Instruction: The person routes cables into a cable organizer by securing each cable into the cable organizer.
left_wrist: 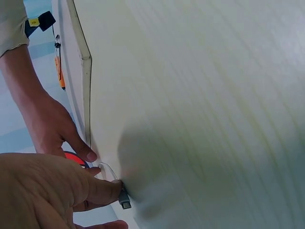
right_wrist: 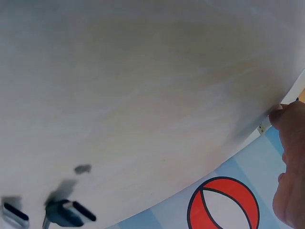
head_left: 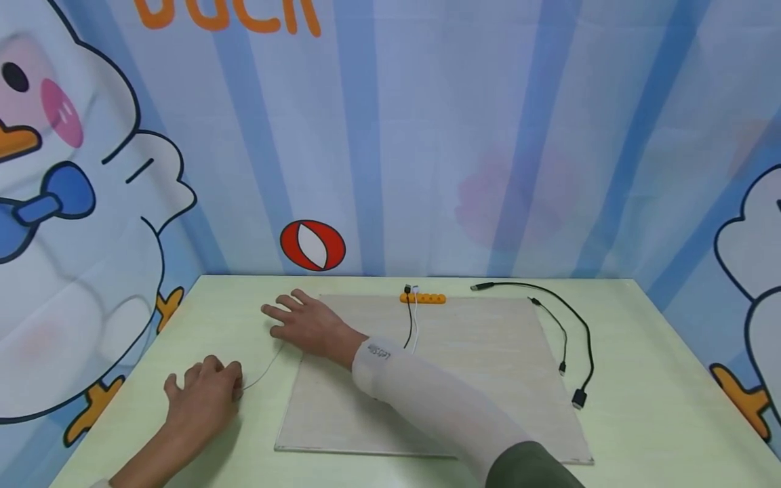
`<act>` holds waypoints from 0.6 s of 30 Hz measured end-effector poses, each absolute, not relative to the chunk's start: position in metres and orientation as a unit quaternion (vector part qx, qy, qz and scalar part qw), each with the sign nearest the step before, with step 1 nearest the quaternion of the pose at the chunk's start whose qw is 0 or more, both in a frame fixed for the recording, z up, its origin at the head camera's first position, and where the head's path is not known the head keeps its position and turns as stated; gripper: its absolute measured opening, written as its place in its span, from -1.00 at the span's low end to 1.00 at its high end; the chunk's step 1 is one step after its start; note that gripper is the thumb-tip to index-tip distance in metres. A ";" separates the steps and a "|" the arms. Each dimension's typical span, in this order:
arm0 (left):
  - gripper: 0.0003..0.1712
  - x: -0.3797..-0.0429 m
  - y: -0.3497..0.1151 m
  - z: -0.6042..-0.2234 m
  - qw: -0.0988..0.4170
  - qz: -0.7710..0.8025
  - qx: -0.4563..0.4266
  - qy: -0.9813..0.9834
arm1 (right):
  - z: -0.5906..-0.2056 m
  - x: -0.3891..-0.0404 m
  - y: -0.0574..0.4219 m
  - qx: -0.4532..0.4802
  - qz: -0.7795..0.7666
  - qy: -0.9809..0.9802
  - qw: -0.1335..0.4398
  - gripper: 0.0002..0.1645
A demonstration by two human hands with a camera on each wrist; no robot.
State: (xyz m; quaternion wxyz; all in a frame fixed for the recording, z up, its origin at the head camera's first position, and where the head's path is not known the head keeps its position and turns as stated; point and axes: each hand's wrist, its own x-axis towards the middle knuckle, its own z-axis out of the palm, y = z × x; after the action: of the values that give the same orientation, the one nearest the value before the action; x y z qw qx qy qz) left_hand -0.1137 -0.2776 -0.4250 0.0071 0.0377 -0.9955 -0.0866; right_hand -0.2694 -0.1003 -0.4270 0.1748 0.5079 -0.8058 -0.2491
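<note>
My left hand (head_left: 204, 400), at the left of the table, pinches one end of a thin white cable (head_left: 266, 370). The small grey plug (left_wrist: 124, 199) on that end sticks out past the thumb in the left wrist view. The cable runs up and right to my right hand (head_left: 314, 325), which reaches over the board's left edge with its fingers partly spread. In the right wrist view, the metal tip of a USB plug (right_wrist: 262, 128) pokes out beside the right thumb, held at the fingertips. The right fingers hide the plug's body.
A pale flat board (head_left: 488, 393) covers the table's middle. At its back edge, an orange cable holder (head_left: 434, 299) carries a black cable (head_left: 409, 322) and a white cable (head_left: 417, 325). Right of these lie a short black cable (head_left: 564, 339) and a longer black cable (head_left: 587, 325).
</note>
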 end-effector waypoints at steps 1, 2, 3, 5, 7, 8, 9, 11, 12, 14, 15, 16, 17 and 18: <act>-0.83 -0.114 -0.278 -0.425 0.007 -0.087 0.038 -0.995 | -0.427 -0.269 -0.100 0.507 -0.249 -0.806 0.175 -0.44; -0.83 -0.115 -0.277 -0.425 0.007 -0.087 0.038 -0.995 | -0.427 -0.269 -0.100 0.506 -0.248 -0.808 0.174 -0.44; -0.83 -0.115 -0.277 -0.425 0.007 -0.087 0.039 -0.995 | -0.427 -0.270 -0.099 0.505 -0.247 -0.809 0.173 -0.44; -0.83 -0.115 -0.277 -0.426 0.008 -0.087 0.042 -0.995 | -0.426 -0.270 -0.099 0.502 -0.247 -0.811 0.170 -0.45; -0.83 -0.115 -0.277 -0.427 0.006 -0.086 0.042 -0.995 | -0.426 -0.271 -0.098 0.501 -0.248 -0.812 0.167 -0.45; -0.83 -0.115 -0.277 -0.427 0.005 -0.085 0.043 -0.995 | -0.426 -0.272 -0.098 0.501 -0.247 -0.813 0.167 -0.44; -0.84 -0.115 -0.276 -0.427 0.003 -0.084 0.044 -0.995 | -0.426 -0.273 -0.097 0.500 -0.247 -0.813 0.168 -0.43; -0.85 -0.115 -0.275 -0.427 0.001 -0.082 0.046 -0.996 | -0.426 -0.275 -0.096 0.500 -0.243 -0.814 0.171 -0.42; -0.85 -0.115 -0.275 -0.427 0.001 -0.081 0.046 -0.996 | -0.426 -0.276 -0.095 0.500 -0.240 -0.814 0.172 -0.42; -0.86 -0.114 -0.274 -0.427 0.003 -0.079 0.046 -0.996 | -0.426 -0.277 -0.093 0.501 -0.236 -0.814 0.174 -0.43; -0.87 -0.114 -0.274 -0.427 0.005 -0.078 0.045 -0.996 | -0.426 -0.277 -0.092 0.502 -0.234 -0.814 0.174 -0.43; -0.87 -0.114 -0.274 -0.427 0.006 -0.078 0.044 -0.996 | -0.426 -0.278 -0.091 0.503 -0.232 -0.814 0.174 -0.43; -0.88 -0.114 -0.274 -0.428 0.008 -0.078 0.043 -0.996 | -0.426 -0.279 -0.090 0.504 -0.232 -0.813 0.175 -0.43; -0.89 -0.114 -0.274 -0.428 0.010 -0.078 0.042 -0.996 | -0.426 -0.279 -0.090 0.506 -0.231 -0.813 0.175 -0.43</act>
State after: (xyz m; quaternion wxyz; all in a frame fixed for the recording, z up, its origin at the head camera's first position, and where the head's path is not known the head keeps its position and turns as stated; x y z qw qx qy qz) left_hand -0.1138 -0.2741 -0.4280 0.0100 0.0423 -0.9960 -0.0779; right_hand -0.2794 -0.0895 -0.4261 0.1755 0.5056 -0.8125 -0.2310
